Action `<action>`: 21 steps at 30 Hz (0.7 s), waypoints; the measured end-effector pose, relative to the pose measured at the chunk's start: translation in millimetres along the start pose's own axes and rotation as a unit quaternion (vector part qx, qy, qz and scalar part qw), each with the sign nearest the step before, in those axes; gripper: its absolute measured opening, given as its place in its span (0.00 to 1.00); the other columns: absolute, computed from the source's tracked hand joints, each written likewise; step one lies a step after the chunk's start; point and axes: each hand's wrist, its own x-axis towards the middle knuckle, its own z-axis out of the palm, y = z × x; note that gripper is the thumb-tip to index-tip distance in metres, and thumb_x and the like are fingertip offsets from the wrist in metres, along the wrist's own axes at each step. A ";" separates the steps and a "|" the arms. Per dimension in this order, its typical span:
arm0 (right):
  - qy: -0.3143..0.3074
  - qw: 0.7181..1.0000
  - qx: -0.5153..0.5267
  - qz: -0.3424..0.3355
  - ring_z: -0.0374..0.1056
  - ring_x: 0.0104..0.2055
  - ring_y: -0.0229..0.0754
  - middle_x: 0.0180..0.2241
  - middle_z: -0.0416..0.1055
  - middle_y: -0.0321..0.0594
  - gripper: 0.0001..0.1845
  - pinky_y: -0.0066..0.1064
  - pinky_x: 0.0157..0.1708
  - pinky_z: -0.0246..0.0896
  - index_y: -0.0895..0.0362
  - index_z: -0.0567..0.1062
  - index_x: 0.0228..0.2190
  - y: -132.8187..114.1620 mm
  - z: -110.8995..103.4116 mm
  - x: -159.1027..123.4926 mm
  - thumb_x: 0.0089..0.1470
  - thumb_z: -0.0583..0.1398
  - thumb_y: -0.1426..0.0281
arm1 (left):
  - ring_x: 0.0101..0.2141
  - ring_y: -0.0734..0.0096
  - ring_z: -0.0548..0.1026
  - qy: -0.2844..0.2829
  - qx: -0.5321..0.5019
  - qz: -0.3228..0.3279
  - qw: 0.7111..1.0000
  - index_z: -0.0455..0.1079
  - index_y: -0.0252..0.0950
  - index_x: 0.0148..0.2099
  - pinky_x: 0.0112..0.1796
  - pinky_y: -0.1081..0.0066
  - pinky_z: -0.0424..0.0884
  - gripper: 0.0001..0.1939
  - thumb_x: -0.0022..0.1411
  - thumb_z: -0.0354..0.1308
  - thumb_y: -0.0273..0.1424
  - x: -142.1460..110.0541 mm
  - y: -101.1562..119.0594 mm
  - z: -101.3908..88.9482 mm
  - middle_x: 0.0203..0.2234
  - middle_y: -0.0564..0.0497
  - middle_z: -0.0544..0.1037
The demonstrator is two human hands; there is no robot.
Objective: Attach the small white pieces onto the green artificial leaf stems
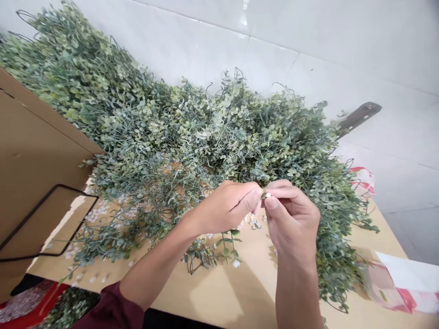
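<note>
Near the centre of the head view, my two hands meet at the fingertips. My left hand [236, 204] is closed in a pinch on an artificial leaf stem, whose greenish tip [264, 193] shows between the fingers. Between thumb and forefinger, my right hand [291, 217] pinches a small white bead [268, 195] right against that tip. Below my left hand a leafy sprig [228, 246] shows with a white piece at its lower end; whether it is the same stem I cannot tell. More white beads [98, 212] lie scattered on the wooden table [219, 297].
A large heap of artificial greenery [219, 128] spreads along the table against the tiled wall [308, 41]. At left stand a cardboard box [37, 141] and a black wire frame [29, 212]. Red-and-white plastic packaging [404, 292] lies right; a red container [41, 306] sits lower left.
</note>
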 end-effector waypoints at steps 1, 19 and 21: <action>0.001 1.000 -0.008 -0.006 0.66 0.35 0.36 0.35 0.66 0.40 0.05 0.26 0.31 0.64 0.54 0.79 0.36 0.0 0.7 0.0 0.56 0.65 0.73 | 0.23 0.81 0.62 0.003 -0.002 -0.002 1.000 0.61 0.34 0.28 0.28 0.77 0.57 0.19 0.72 0.41 0.33 0.0 -0.8 0.3 0.21 0.57 0.65; 0.047 0.999 -0.015 -0.002 0.64 0.36 0.36 0.35 0.65 0.40 0.02 0.27 0.34 0.61 0.54 0.77 0.34 3.0 10.7 -2.6 0.56 0.65 0.71 | 0.22 0.81 0.57 0.020 -0.014 -0.030 0.999 0.58 0.34 0.26 0.26 0.76 0.54 0.19 0.70 0.44 0.36 1.7 -6.1 5.5 0.19 0.58 0.59; 0.045 0.999 -0.005 0.005 0.64 0.36 0.36 0.35 0.65 0.40 0.02 0.27 0.34 0.61 0.54 0.77 0.35 2.9 10.0 -2.5 0.56 0.65 0.71 | 0.21 0.81 0.56 0.022 -0.014 -0.028 0.999 0.57 0.34 0.26 0.26 0.75 0.53 0.19 0.70 0.44 0.36 2.0 -5.8 6.5 0.19 0.58 0.58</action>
